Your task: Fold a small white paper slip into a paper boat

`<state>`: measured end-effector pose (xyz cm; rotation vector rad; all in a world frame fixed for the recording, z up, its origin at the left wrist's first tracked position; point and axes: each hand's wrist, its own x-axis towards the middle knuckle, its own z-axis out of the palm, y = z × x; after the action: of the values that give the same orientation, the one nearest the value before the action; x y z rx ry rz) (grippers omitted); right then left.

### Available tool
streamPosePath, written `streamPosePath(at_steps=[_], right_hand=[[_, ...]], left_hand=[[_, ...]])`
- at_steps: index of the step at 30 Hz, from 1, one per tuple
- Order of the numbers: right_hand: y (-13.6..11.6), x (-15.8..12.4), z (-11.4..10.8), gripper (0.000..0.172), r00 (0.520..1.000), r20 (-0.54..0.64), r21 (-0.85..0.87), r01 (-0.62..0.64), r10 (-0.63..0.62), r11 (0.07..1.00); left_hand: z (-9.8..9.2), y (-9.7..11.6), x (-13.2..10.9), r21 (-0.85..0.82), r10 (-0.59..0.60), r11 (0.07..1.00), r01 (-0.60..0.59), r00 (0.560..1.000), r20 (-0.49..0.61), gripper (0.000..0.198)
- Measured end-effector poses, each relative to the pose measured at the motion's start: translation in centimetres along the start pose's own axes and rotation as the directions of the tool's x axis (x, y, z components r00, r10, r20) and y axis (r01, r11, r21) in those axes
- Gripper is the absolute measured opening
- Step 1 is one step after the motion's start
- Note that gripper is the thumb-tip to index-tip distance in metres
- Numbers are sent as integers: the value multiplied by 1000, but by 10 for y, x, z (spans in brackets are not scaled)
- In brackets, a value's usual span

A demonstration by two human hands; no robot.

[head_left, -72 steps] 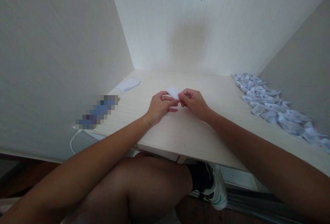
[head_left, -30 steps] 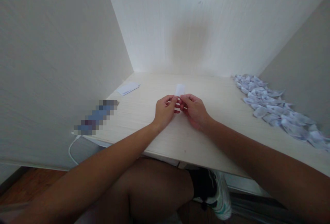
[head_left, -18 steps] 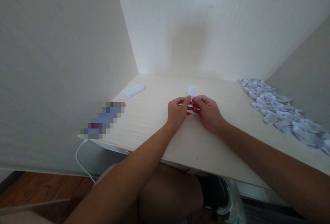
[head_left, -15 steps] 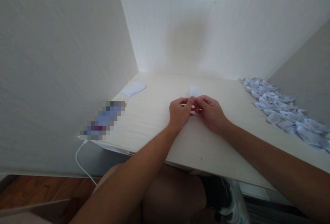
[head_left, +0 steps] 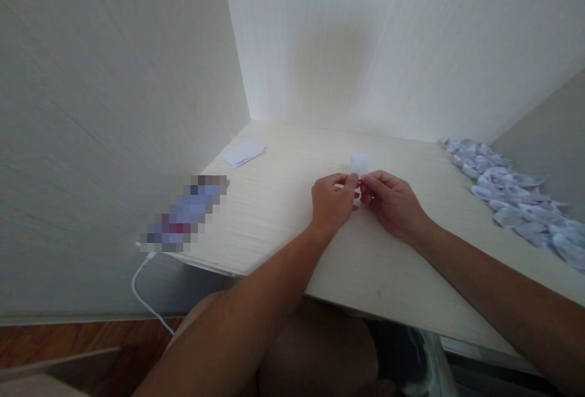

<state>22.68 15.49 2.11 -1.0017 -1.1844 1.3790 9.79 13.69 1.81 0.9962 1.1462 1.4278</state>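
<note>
We find both hands meeting over the middle of the pale wood-grain tabletop (head_left: 283,214). The left hand (head_left: 333,203) and the right hand (head_left: 393,203) are each closed in a pinch on the lower edge of a small white folded paper slip (head_left: 359,164), thumbs and forefingers nearly touching one another. The slip stands upright above the fingertips, clear of the surface; we judge this two-sided pinch lets the fingers work a crease at its base, though the fold itself is too small to make out. Both wrists rest low near the tabletop, which would steady such fine work.

Further out, a flat white sheet of paper (head_left: 244,153) lies near the left wall, well apart from the hands, within reach as spare stock by our reading. A pixelated oblong object (head_left: 185,212) sits at the left front edge with a white cable (head_left: 145,287) trailing down from it. Along the right side a long heap of small folded white paper pieces (head_left: 512,196) is banked against the wall.
</note>
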Motion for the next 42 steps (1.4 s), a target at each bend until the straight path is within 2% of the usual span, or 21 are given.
streamPosePath(at_steps=[10, 17, 22, 25, 28, 35, 42], right_hand=[[-1, 0, 1, 35, 998, 60, 12, 17, -18, 1000], [-3, -1, 0, 37, 996, 84, -22, 22, -20, 1000], [-3, -2, 0, 36, 992, 124, -76, 32, -22, 997], [-3, -1, -1, 37, 991, 133, -71, 31, -22, 997], [-4, 1, -3, 37, 990, 143, -63, 14, -5, 998], [-5, 2, -6, 37, 987, 161, -67, -5, 15, 998], [-6, 3, -5, 39, 985, 174, -83, 10, 5, 996]], left_hand=[[-4, 11, -5, -59, -33, 998, 32, 999, -4, 15], [-9, 13, -7, -75, -47, 996, 52, 996, 75, 21], [-11, 15, -6, -84, -58, 994, 65, 995, 77, 27], [-12, 16, -6, -87, -61, 994, 68, 994, 87, 21], [-12, 16, -6, -96, -60, 993, 68, 994, 88, 17], [-12, 15, -7, -115, -51, 992, 60, 996, 78, 25], [-12, 11, -4, -100, -47, 993, 59, 992, 116, 18]])
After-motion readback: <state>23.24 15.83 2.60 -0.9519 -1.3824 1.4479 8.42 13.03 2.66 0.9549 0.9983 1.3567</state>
